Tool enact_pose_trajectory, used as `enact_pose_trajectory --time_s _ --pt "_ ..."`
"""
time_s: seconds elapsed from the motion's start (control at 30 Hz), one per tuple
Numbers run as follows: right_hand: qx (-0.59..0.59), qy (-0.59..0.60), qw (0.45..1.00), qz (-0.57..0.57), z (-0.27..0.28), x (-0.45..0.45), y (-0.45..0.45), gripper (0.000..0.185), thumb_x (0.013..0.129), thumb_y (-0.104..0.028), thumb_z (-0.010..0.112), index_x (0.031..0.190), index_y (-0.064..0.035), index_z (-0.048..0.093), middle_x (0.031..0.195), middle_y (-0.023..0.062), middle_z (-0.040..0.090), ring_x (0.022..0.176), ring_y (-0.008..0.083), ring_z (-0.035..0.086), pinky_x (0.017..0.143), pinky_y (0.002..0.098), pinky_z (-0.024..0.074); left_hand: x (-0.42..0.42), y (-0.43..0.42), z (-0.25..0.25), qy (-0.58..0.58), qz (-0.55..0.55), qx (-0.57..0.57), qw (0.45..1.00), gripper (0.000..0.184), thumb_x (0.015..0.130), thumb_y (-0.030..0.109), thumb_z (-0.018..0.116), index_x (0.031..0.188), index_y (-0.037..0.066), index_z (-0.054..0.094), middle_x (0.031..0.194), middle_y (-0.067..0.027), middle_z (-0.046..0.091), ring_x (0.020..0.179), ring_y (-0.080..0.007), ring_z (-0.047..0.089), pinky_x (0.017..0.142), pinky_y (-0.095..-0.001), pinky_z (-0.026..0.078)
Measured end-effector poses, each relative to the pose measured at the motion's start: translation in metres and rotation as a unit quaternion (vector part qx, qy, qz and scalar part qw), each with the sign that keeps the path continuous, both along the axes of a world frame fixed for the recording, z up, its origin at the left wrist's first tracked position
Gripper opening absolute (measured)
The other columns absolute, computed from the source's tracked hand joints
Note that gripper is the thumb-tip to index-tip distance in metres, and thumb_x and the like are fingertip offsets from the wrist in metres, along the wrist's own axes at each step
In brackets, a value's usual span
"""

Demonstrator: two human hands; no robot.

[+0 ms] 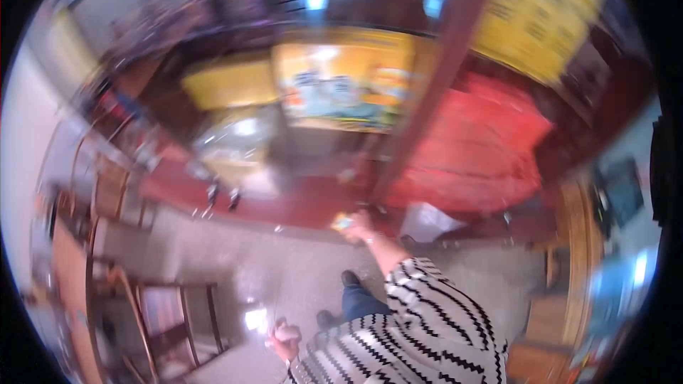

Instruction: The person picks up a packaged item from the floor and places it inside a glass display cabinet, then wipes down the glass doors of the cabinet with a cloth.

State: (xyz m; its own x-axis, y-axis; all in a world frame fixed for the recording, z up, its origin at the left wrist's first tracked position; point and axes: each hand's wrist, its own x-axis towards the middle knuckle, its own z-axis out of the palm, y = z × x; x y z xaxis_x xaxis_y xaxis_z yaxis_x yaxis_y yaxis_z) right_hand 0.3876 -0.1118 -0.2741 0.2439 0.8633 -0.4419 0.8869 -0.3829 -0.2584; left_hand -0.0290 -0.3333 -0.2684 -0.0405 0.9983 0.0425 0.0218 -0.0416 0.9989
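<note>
My right hand (361,227) is closed on a small yellow item (342,222) at the front edge of the dark red shelf unit (306,203). Low in the view, my left hand (284,339) hangs over the floor with its fingers curled; motion blur hides what it holds, if anything. Behind my right hand, a yellow box (345,78) with printed pictures stands on the shelf. To its right lies a large red bag or cloth (473,146).
A wooden chair (167,320) and a table (71,291) stand at the left. Wooden furniture (569,263) is at the right. A clear plastic-wrapped item (238,142) and a white paper (428,222) rest on the shelf.
</note>
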Motion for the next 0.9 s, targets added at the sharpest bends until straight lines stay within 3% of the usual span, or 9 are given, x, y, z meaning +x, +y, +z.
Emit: enact_pose_trajectory --time_s 0.07,0.13,0.2,0.27,0.33,0.4,0.6,0.73,0.9 --pt "0.065 0.143 0.985 -0.072 -0.029 0.001 -0.006 0.054 0.059 -0.047 0.075 0.096 -0.0074 0.068 0.104 0.019 0.062 0.098 0.0319 0.059 0.085 0.0401 0.0463 -0.045 -0.015 -0.09 0.041 0.013 -0.011 0.999 0.056 0.076 0.008 0.068 0.122 -0.003 0.04 0.106 -0.0143 0.056 0.094 -0.0222 0.058 0.087 -0.0339 0.047" --pt "0.033 0.294 0.946 -0.131 -0.006 -0.012 -0.023 0.061 0.057 -0.047 0.076 0.102 -0.0063 0.065 0.103 0.0194 0.062 0.095 0.0325 0.06 0.083 0.0403 0.0467 -0.066 -0.003 -0.101 0.019 -0.038 -0.023 0.999 0.052 0.075 0.008 0.068 0.119 -0.003 0.042 0.103 -0.0137 0.056 0.091 -0.022 0.057 0.084 -0.0339 0.047" --pt "0.075 0.381 0.895 -0.22 -0.063 -0.033 -0.047 0.045 0.069 -0.041 0.073 0.095 -0.0043 0.066 0.088 0.0079 0.066 0.08 0.0167 0.062 0.068 0.0312 0.0482 -0.082 0.008 -0.104 -0.017 -0.048 -0.051 0.997 0.045 0.075 0.01 0.068 0.111 -0.002 0.045 0.097 -0.0124 0.056 0.085 -0.0217 0.056 0.078 -0.0339 0.047" --pt "0.054 0.627 0.717 -0.3 -0.081 -0.065 -0.096 0.04 0.074 -0.038 0.07 0.095 -0.0057 0.065 0.089 0.0031 0.064 0.077 0.012 0.06 0.066 0.0296 0.0472 -0.094 0.016 -0.108 -0.054 -0.055 -0.074 0.994 0.038 0.074 0.012 0.068 0.104 -0.001 0.048 0.09 -0.0111 0.055 0.08 -0.0213 0.055 0.072 -0.0339 0.047" --pt "-0.012 0.682 0.641 -0.352 -0.005 -0.087 -0.162 0.035 0.078 -0.034 0.067 0.101 -0.0077 0.064 0.089 0.0012 0.063 0.076 0.0107 0.058 0.065 0.0286 0.0467 -0.1 0.027 -0.115 -0.093 -0.066 -0.101 0.988 0.031 0.074 0.014 0.068 0.097 0.0 0.052 0.084 -0.0098 0.054 0.074 -0.0209 0.054 0.066 -0.0339 0.046" --pt "-0.072 0.725 0.583 -0.36 -0.046 -0.096 -0.218 0.046 0.076 -0.03 0.071 0.112 -0.0052 0.058 0.093 0.0051 0.064 0.082 0.0138 0.06 0.07 0.0292 0.0479 -0.099 0.039 -0.122 -0.062 -0.078 -0.13 0.987 0.035 0.073 0.017 0.069 0.098 0.0 0.052 0.085 -0.0109 0.055 0.074 -0.0219 0.055 0.066 -0.0345 0.047" --pt "0.033 0.633 0.599 -0.489 -0.06 -0.09 -0.4 0.045 0.077 -0.031 0.069 0.114 -0.0075 0.056 0.095 0.0008 0.06 0.08 0.011 0.056 0.065 0.0269 0.0468 -0.085 0.067 -0.137 0.271 -0.095 -0.17 0.943 0.078 0.07 0.031 0.077 0.128 -0.006 0.039 0.108 -0.0213 0.058 0.093 -0.0288 0.061 0.078 -0.0377 0.051" --pt "0.026 0.539 0.686 -0.489 -0.011 -0.084 -0.505 0.057 0.074 -0.039 0.072 0.116 -0.006 0.056 0.109 0.0026 0.061 0.096 0.0125 0.056 0.079 0.0266 0.0422 -0.031 0.065 -0.092 0.326 -0.151 -0.134 0.924 0.077 0.066 0.029 0.078 0.125 -0.004 0.042 0.106 -0.0205 0.059 0.09 -0.0282 0.061 0.077 -0.0371 0.052" --pt "0.107 0.543 0.525 -0.646 0.013 -0.12 -0.597 0.049 0.077 -0.033 0.071 0.113 -0.0023 0.06 0.105 0.0048 0.064 0.089 0.0155 0.059 0.078 0.0279 0.0455 0.035 0.041 -0.082 0.342 -0.264 -0.048 0.901 0.061 0.068 0.026 0.072 0.118 0.001 0.048 0.1 -0.0188 0.061 0.089 -0.0331 0.062 0.078 -0.0413 0.05"
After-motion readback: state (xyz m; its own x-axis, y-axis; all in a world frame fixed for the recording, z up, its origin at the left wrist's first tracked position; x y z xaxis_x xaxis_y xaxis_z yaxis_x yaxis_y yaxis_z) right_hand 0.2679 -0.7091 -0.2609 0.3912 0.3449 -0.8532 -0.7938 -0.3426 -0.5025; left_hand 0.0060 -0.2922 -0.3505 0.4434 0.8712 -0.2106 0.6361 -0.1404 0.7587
